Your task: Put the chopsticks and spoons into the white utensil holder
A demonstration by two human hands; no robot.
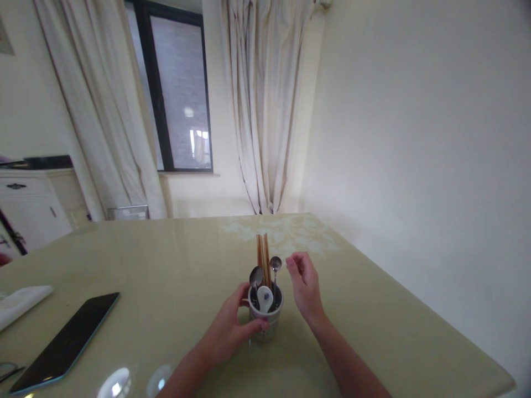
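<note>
A light-coloured utensil cup (265, 327) stands on the table, with my left hand (226, 326) gripping its left side, thumb across the front and fingers behind. In the cup are several wooden chopsticks (263, 257), a dark metal spoon (256, 275) at the left, a white ceramic spoon (265, 297) in front and a round-bowled metal spoon (275, 264) at the right. Just right of that round-bowled spoon, apart from it, my right hand (305, 282) is raised with its fingers curled closed. Nothing shows in its fingers.
The glossy table (174, 260) runs back toward a window (182, 94) and curtains (265, 99). A dark tablet (66, 342) lies at the left, beside a white object (25, 301). Part of a pair of scissors (10, 371) shows at the lower left. A wall (423, 138) borders the right side.
</note>
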